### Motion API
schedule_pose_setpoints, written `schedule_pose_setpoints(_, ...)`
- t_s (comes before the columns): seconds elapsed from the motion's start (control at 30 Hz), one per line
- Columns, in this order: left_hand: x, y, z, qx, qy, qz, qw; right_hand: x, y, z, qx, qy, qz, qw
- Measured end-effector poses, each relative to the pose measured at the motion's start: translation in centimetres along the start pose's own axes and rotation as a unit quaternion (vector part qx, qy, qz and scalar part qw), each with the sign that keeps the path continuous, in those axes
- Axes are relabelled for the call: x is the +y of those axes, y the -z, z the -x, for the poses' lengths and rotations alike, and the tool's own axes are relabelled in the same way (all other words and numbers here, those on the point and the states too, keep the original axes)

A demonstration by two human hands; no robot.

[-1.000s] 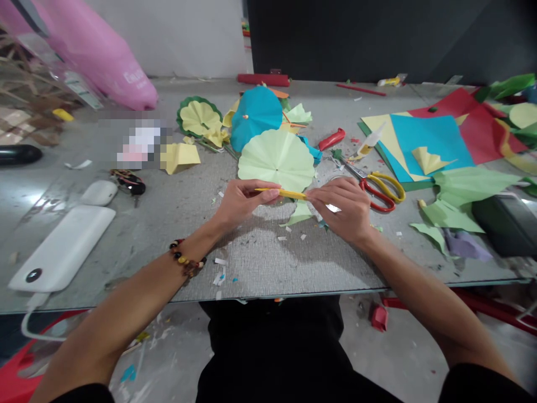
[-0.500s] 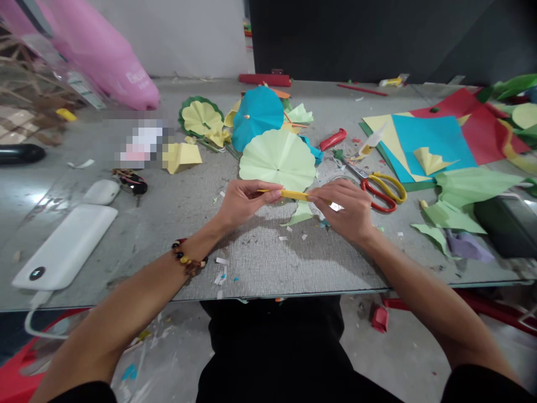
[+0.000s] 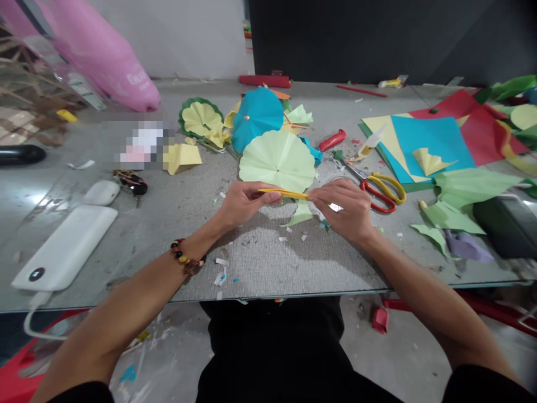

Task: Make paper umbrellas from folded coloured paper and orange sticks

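Between my two hands a narrow folded strip of yellow paper [image 3: 295,195] is held level above the table. My left hand [image 3: 247,202] pinches its left part between thumb and fingers. At the other end, the fingertips of my right hand [image 3: 346,207] are closed on the strip. Just behind it lies a pale green scalloped paper round [image 3: 277,159], pleated from its centre. A blue paper umbrella top [image 3: 258,117] overlaps behind that. Scissors [image 3: 380,190] with red and yellow handles lie right of my right hand.
Coloured paper sheets [image 3: 432,140] and a glue bottle [image 3: 371,143] lie to the right, with green scraps [image 3: 465,196]. On the left are a white power bank [image 3: 67,246], keys [image 3: 134,182] and folded yellow paper [image 3: 182,158]. A pink bag [image 3: 104,56] stands back left.
The yellow strip's layers look slightly more parted near my left hand. Both hands stay in nearly the same place, and the things on the table have not moved.
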State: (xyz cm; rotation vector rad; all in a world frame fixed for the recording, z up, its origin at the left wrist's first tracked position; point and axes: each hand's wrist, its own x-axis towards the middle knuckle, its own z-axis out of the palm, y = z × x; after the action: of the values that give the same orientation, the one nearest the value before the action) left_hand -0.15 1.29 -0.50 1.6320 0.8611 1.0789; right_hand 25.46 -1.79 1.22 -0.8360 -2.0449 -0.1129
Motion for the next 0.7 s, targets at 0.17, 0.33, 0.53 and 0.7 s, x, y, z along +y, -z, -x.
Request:
schedule_pose_setpoints(0.17, 0.28, -0.24, 0.19, 0.024, -0.016, -0.023, 0.999, -0.13, -0.04, 0.02, -0.003, -0.01, -0.001, 1.0)
schedule_pose_setpoints(0.33, 0.33, -0.3, 0.43, 0.037, -0.043, -0.027, 0.998, -0.28, -0.1, -0.03, 0.008, -0.012, -0.017, 1.0)
schedule_pose_setpoints(0.53, 0.49, -0.34, 0.33, 0.009, -0.004, 0.013, 1.0, -0.28, -0.07, -0.06, 0.009, -0.017, -0.016, 1.0)
schedule_pose_setpoints(0.7, 0.49, -0.78, 0.51, 0.041, 0.008, 0.019, 0.999, -0.25, -0.19, 0.05, 0.005, -0.03, -0.037, 0.999)
